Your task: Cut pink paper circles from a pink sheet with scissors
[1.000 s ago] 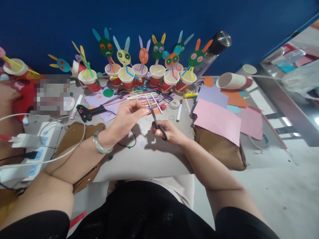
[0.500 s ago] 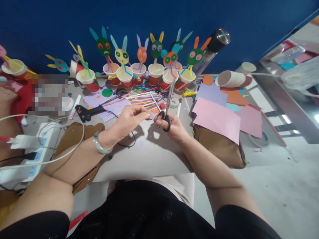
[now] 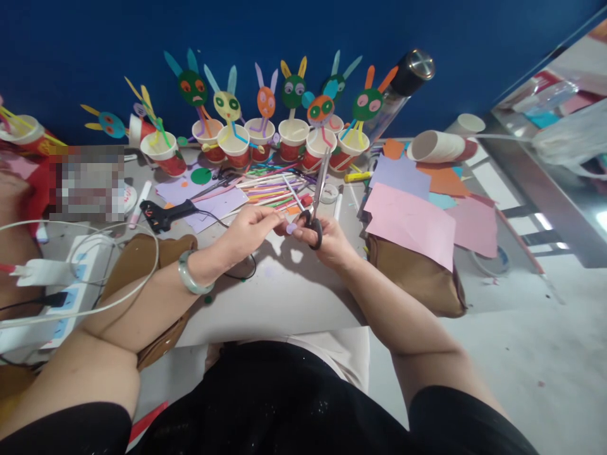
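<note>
Lilac paper disc [image 3: 291, 228] sits between the fingertips of the two hands, above the worktable [image 3: 279, 303], near the middle of the view. At the far left shows another person's arm [image 3: 13, 208], and below it a white power strip [image 3: 76, 292] with plugs and looping cables. Next come a pale capped marker [image 3: 140, 205], a brown bag [image 3: 173, 249] under the forearm, and a black glue gun [image 3: 164, 217] whose cord runs toward the hands. Lilac sheets [image 3: 220, 205] lie just beyond.

The left hand [image 3: 258, 230], a pale green bangle [image 3: 184, 273] on its wrist, has its thumb and forefinger drawn together at the disc's left side; I cannot tell whether they pinch it or only touch it. Behind it stand paper cups holding long-eared paper figures, among them a yellow-faced figure [image 3: 226, 106]. A heap of coloured sticks [image 3: 265, 189] lies in front of the cups.

At the disc's right side, the right hand [image 3: 327, 240] is closed around the black handles of the scissors [image 3: 320, 183], blades pointing away from the body. Farther right, a pink sheet [image 3: 412, 221] lies over a second brown bag [image 3: 412, 275], and nested paper cups [image 3: 436, 146] rest on their side behind.
</note>
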`<state>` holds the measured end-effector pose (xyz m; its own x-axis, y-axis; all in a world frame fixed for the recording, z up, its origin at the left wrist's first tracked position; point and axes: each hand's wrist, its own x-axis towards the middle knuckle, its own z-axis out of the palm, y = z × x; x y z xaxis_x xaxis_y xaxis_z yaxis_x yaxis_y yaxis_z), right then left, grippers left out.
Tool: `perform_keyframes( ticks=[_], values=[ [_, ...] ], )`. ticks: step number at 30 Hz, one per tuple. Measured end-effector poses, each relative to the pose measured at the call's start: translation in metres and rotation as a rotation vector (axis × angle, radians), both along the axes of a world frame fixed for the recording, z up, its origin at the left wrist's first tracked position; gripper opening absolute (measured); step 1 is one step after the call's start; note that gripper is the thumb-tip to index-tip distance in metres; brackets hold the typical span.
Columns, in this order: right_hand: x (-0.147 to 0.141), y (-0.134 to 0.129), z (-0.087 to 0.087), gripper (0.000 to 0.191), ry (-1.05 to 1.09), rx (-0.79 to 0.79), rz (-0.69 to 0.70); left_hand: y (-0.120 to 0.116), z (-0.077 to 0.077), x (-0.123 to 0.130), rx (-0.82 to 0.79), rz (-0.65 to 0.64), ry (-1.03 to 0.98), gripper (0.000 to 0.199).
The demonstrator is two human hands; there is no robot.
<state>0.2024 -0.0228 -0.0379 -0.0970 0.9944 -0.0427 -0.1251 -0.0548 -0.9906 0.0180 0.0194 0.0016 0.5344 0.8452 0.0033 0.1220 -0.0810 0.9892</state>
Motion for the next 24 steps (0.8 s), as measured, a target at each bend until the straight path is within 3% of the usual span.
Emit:
perform_keyframes(
  ticks=[2,7,14,24],
  values=[
    [0.0,0.001,-0.001,0.037,0.007,0.001,-0.014,0.0,-0.001,0.001,0.002,-0.008,-0.042,0.033],
    [0.001,0.001,-0.002,0.036,0.0,0.051,-0.01,-0.006,-0.004,0.004,-0.09,0.0,-0.056,0.023],
    [-0.001,-0.002,0.008,0.038,-0.041,0.106,0.036,-0.006,-0.009,0.004,-0.142,0.043,-0.163,0.021],
    [0.0,-0.005,0.018,0.061,-0.272,0.122,0.29,-0.004,0.004,-0.001,-0.145,0.167,-0.28,0.017]
  ],
)
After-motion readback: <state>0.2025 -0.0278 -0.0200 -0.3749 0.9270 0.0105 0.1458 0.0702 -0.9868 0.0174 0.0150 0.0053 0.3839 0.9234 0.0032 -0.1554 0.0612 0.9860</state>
